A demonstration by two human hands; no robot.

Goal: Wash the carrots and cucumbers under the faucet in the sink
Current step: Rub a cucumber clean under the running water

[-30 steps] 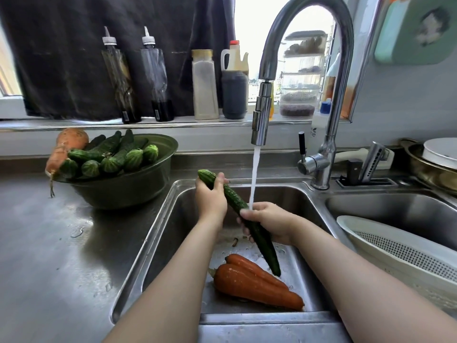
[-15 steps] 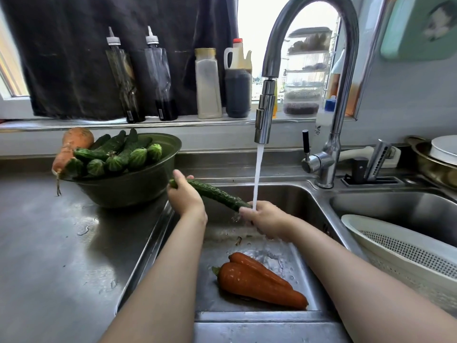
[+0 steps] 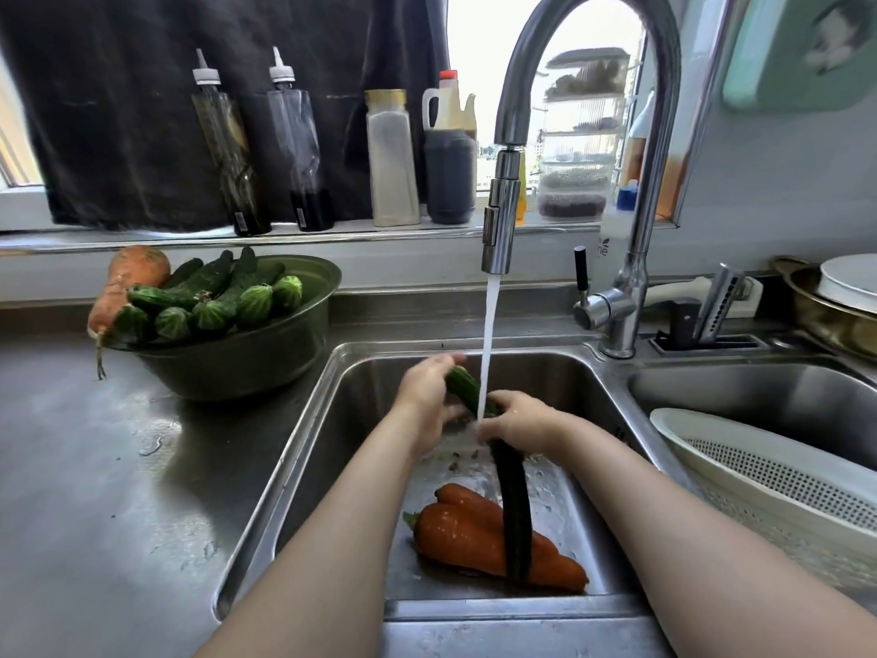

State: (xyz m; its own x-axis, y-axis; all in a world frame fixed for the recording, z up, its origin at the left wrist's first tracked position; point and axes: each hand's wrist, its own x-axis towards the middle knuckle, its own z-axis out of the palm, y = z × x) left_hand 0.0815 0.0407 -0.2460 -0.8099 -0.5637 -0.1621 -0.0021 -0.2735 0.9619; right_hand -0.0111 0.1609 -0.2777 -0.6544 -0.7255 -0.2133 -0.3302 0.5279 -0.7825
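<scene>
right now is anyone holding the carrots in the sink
No, the carrots lie on the sink floor; left hand and right hand hold a cucumber.

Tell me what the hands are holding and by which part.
One cucumber: the left hand grips its upper end, and the right hand wraps round it just below, so the lower half hangs free.

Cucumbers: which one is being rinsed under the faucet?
The long dark cucumber held by left hand and right hand under the stream; the other cucumbers lie piled in the green bowl.
</scene>
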